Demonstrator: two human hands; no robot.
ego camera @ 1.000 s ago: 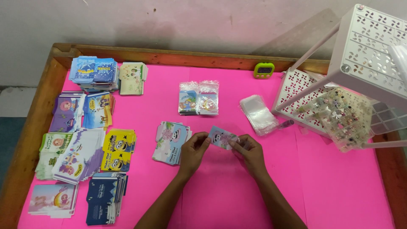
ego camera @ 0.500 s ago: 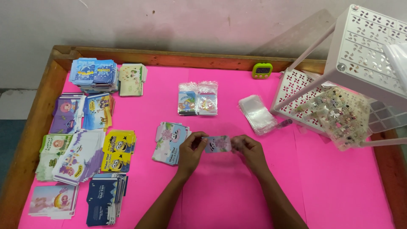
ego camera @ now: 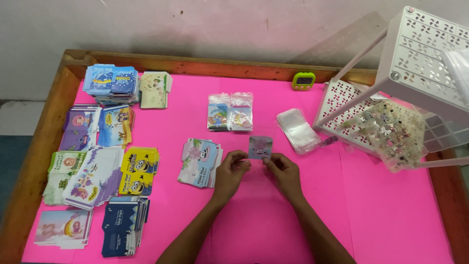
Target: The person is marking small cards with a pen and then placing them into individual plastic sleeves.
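Card (ego camera: 260, 146), small and printed with a cartoon figure, stands just above the pink counter (ego camera: 381, 215), pinched at its lower edge between the fingertips of both hands, left hand (ego camera: 230, 171) and right hand (ego camera: 282, 172) closing on it about equally. It rises up and away from the knuckles, long axis undetermined. A stack of like cards (ego camera: 199, 162) lies just left of the left hand; clear sleeves (ego camera: 298, 130) lie beyond the right.

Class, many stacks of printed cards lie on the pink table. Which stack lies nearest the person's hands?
The pale pink-and-mint stack, just beside the left hand. It lies alone mid-table; the other card stacks sit along the table's left side, farther off.
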